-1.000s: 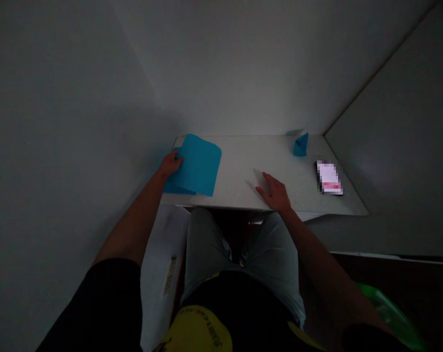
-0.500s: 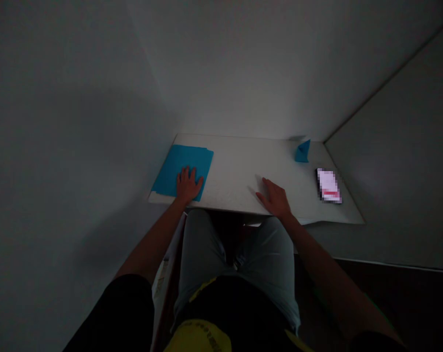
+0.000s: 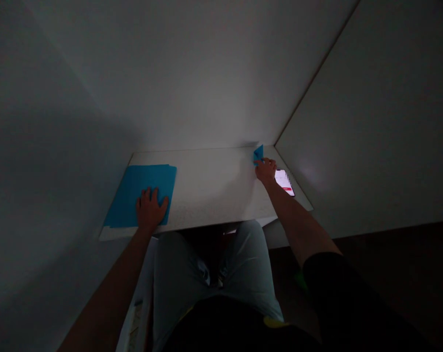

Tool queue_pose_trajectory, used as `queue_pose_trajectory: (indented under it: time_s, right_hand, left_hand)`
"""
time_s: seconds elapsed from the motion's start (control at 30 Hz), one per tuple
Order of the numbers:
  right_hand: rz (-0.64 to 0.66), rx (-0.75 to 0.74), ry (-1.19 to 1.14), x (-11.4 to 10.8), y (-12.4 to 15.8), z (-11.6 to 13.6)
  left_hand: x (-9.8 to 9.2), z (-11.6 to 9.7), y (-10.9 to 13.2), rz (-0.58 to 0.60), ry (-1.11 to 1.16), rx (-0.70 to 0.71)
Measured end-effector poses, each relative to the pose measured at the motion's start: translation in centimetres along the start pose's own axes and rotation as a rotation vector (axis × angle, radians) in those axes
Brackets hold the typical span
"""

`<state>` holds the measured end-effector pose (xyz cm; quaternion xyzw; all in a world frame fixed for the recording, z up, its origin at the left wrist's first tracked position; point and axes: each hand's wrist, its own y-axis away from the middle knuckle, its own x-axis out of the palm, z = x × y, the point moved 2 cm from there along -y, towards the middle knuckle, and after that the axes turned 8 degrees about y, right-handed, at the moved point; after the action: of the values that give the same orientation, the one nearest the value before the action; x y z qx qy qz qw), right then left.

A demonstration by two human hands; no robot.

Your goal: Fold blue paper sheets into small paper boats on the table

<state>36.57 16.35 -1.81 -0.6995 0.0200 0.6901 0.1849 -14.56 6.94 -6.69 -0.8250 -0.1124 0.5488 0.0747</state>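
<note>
Left hand (image 3: pixel 150 210) presses blue paper (image 3: pixel 141 195); right (image 3: pixel 265 170) seemingly touches blue fold (image 3: pixel 258 153).

Sheet (image 3: pixel 141 193) left on desk (image 3: pixel 207 195), folded paper (image 3: pixel 258 153) back right, phone (image 3: pixel 284 181) beside it

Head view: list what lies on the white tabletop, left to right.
Blue paper sheet → folded blue paper piece → smartphone

My right hand (image 3: pixel 265 170) is boxed in: blue folded paper (image 3: pixel 258 154) ahead, phone (image 3: pixel 284 181) just beside, wall (image 3: pixel 207 107) right behind them
</note>
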Motion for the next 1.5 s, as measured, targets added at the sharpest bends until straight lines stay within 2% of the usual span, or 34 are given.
queue_pose_trajectory:
  time_s: [0.17,0.3,0.4,0.53,0.6,0.67,0.73,0.83,1.13,1.2,1.3,1.37,1.5]
  right_hand:
    - [0.052,-0.036,-0.009,0.1,0.3,-0.7]
    - [-0.040,-0.139,-0.133,-0.8,2.5,0.3]
    - [-0.114,-0.219,-0.290,-1.2,5.8,2.3]
    - [-0.087,-0.374,-0.475,-1.0,11.8,6.1]
    - [-0.063,-0.474,-0.543,-0.9,14.9,7.9]
    - [-0.042,-0.560,-0.573,-1.1,17.5,9.2]
    - [-0.022,-0.629,-0.582,-1.4,19.5,10.1]
    - [0.008,-0.709,-0.596,-2.0,21.2,10.8]
    - [0.106,-0.989,-0.657,-3.3,22.0,11.0]
    - [0.103,-0.962,-0.744,-3.6,21.2,10.5]
    - [0.037,-0.665,-0.841,-3.1,18.7,10.1]
    - [0.031,-0.482,-0.841,-1.9,17.0,10.3]
    - [0.113,-0.350,-0.796,0.9,15.3,11.3]
  left_hand:
    - [0.0,0.5,-0.2,-0.014,0.039,-0.008]
    - [-1.0,-0.2,-0.2,-0.145,0.107,-0.024]
    - [-1.1,-2.8,0.4,-0.183,0.179,0.052]
    - [1.1,-8.4,1.7,-0.018,0.522,0.159]
    - [2.6,-10.8,2.3,0.058,0.652,0.141]
    - [3.7,-12.2,2.8,0.120,0.742,0.067]
    - [4.2,-12.7,3.1,0.167,0.797,0.018]
    - [4.2,-12.4,3.3,0.173,0.827,-0.001]
    - [4.2,-12.4,3.4,0.228,0.788,0.064]
    - [4.2,-12.5,3.4,0.222,0.786,0.062]
    - [4.0,-12.6,3.5,0.217,0.767,0.071]
    - [3.8,-12.7,3.5,0.229,0.770,0.087]
    - [3.5,-13.0,3.7,0.244,0.799,0.067]
